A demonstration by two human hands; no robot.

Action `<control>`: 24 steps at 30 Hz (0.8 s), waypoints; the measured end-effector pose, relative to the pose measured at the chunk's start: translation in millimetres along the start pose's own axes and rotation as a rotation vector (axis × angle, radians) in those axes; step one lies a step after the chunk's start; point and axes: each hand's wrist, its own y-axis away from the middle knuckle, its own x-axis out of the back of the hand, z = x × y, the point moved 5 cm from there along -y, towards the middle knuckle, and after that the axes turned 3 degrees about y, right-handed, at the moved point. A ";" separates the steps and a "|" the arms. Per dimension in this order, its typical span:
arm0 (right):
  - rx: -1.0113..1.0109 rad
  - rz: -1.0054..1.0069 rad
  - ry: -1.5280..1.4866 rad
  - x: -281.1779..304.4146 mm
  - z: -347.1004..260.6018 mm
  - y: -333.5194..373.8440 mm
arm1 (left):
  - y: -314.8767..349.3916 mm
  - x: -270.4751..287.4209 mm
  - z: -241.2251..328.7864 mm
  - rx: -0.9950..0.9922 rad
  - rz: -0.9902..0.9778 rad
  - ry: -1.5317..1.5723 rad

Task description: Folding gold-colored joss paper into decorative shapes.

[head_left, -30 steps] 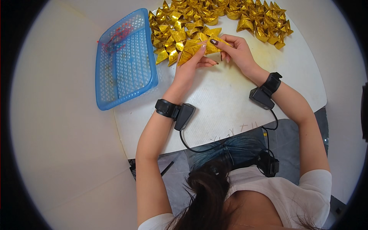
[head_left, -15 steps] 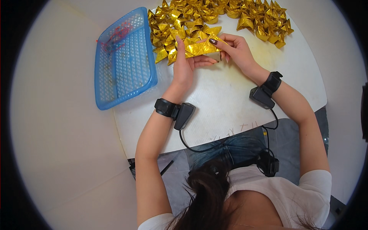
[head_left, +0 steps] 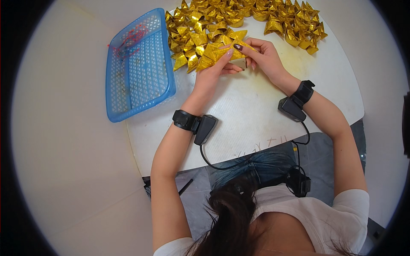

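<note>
Between my two hands is a partly folded sheet of gold foil paper, with a pointed end toward the left. My left hand grips its left part, thumb pressed on top and fingers beneath. Its right end is pinched by my right hand, the dark-nailed thumb lying over the foil. Just beyond my hands, folded gold foil ingots lie heaped on the table. The fingers under the sheet are partly hidden.
A blue plastic basket with red strings inside stands at the left on the white table. More foil ingots lie at the far right. Black devices with cables are strapped to both wrists.
My left thumb has come down from upright onto the foil, moving right toward my right thumb. The foil's left end now looks more pointed. My right hand has barely moved.
</note>
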 end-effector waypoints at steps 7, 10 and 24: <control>-0.010 0.013 0.011 0.0 0.2 -0.4 | 1.6 -2.8 2.5 0.016 0.031 0.018; -0.001 0.004 0.018 -1.0 -0.8 0.0 | 2.1 -3.5 4.3 0.005 0.009 0.024; 0.000 -0.014 0.009 -1.4 0.9 -0.1 | -0.9 -2.4 3.5 0.017 -0.030 0.028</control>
